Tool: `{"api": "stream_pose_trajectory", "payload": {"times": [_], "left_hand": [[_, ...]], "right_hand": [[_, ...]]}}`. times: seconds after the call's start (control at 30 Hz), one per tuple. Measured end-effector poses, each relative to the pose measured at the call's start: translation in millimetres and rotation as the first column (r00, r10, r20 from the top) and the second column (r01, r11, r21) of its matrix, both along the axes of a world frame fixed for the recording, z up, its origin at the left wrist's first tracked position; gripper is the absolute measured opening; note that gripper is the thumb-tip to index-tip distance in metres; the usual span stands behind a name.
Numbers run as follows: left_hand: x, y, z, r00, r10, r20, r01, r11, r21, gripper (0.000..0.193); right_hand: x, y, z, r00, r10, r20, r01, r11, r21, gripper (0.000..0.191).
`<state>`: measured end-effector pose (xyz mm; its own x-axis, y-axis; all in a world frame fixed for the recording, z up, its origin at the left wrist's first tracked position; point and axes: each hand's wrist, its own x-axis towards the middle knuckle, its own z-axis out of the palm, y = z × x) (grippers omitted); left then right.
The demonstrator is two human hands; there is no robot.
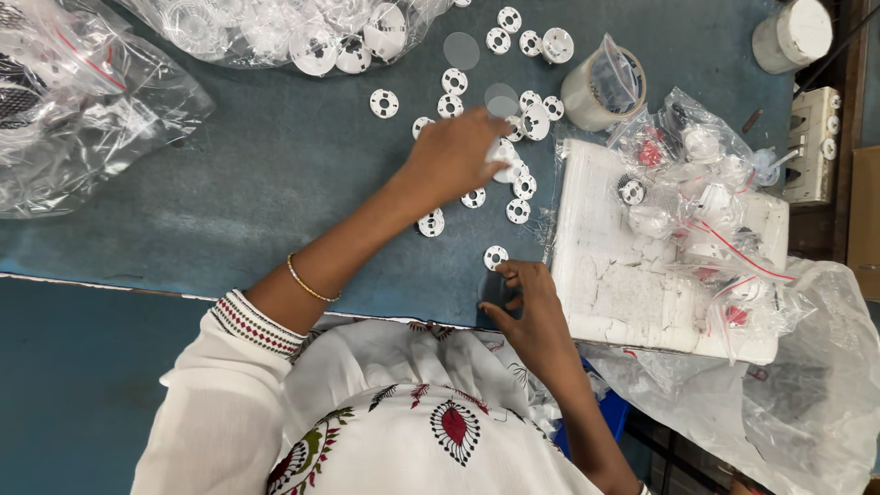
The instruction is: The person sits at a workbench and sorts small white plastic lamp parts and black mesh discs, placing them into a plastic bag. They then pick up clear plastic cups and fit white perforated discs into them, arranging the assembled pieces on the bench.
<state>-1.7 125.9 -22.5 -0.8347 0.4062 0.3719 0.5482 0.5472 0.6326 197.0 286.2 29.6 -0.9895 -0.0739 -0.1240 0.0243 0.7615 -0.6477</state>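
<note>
Reaching across the blue-green counter (275,165), the left hand (458,151) is closing its fingers on a small white plastic piece (502,154) at the edge of a scatter of white perforated discs (518,188). The scatter is lying directly under and just beyond this hand's fingertips. The right hand (527,307) is resting near the counter's front edge, fingers loosely curled and holding nothing that can be made out. Its fingertips are sitting just below a single white disc (496,258), which is lying apart from the main scatter; whether they are touching it cannot be told. A gold bangle (310,286) is showing on the left wrist. A worn white block (623,266) is lying just right of the right hand, carrying clear bags of white and red parts (706,174). A roll of tape (600,89) is standing beyond the discs. Further clear bags of white parts (302,32) are lying at the counter's far side.
</note>
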Motion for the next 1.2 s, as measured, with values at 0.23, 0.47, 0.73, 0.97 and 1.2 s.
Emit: {"api": "stream_pose_trajectory", "payload": {"times": [0.23,0.47,0.73,0.97,1.2], "left_hand": [[11,15,-3,0.981,-0.084,-0.177,0.064,0.991,-0.114,0.045],[3,25,-11,0.958,-0.136,-0.254,0.069,0.964,-0.256,0.026],[-6,20,-18,0.982,-0.169,0.080,0.130,0.926,0.354,0.021],[-2,15,-15,0.811,-0.373,0.452,-0.142,0.623,0.769,0.037],[-33,-22,0,0.599,-0.634,0.488,-0.453,0.234,0.860,0.047]], "right_hand": [[0,6,-6,0.999,-0.012,0.051,0.012,1.000,-0.019,0.054],[-2,20,-12,0.995,0.024,0.101,-0.020,0.999,-0.036,0.041],[-75,75,10,0.999,-0.009,0.038,0.027,0.853,-0.521,0.004],[-154,22,19,0.999,0.017,0.036,0.014,0.688,-0.726,0.007],[-192,-50,16,0.801,0.018,-0.598,-0.196,0.952,-0.234,0.031]]}}
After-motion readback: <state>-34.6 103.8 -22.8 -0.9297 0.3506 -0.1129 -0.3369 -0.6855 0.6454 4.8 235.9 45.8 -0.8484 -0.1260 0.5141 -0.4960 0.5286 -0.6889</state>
